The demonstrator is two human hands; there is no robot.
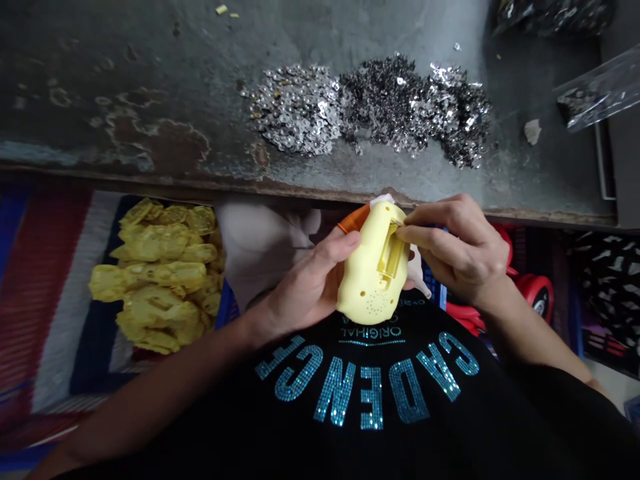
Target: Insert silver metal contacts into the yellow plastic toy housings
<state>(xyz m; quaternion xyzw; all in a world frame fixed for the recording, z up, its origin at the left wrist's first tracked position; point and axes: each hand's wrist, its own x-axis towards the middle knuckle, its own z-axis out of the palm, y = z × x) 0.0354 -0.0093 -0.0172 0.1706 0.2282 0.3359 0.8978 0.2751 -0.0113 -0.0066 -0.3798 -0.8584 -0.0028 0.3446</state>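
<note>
The left hand (315, 280) curls while the right hand (463, 250) pinches its fingers (431, 214).

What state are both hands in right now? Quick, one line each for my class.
Left hand: holding the yellow plastic casing.
Right hand: fingertips at the casing's slot; whether they grip anything cannot be told.

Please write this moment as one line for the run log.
left hand: holds yellow casing | right hand: fingers at casing's slot | bench: piled metal parts
</note>
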